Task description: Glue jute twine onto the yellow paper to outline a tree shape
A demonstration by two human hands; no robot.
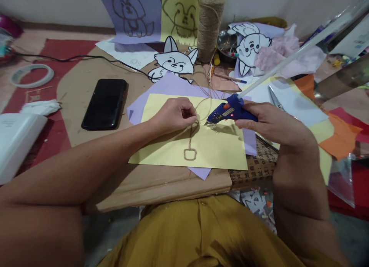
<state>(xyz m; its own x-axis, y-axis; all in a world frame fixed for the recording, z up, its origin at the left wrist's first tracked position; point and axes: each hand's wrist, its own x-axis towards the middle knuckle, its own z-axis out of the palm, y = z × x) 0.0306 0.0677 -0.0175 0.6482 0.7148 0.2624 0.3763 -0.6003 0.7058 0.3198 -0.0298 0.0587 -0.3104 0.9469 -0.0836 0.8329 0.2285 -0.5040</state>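
My left hand [178,114] is closed, pinching brown twine [190,138] over a yellow paper sheet [225,150]. The twine runs down the sheet to a small rounded square outline of twine [190,154], and loose strands trail up behind my fingers. My right hand [269,123] grips a blue hot glue gun [230,110] with a small red light. A long white glue stick [282,59] juts out of its back. The gun's nozzle points left, a short way from my left fingertips and close above the sheet. Purple paper [170,86] lies beneath the yellow sheet.
A black phone [105,104] and a tape roll [31,75] lie left. A twine spool [211,27] and paper fox cutout [174,61] stand behind. Scissors [275,98] and orange paper scraps [340,138] are right. A black cord [83,56] crosses the back left.
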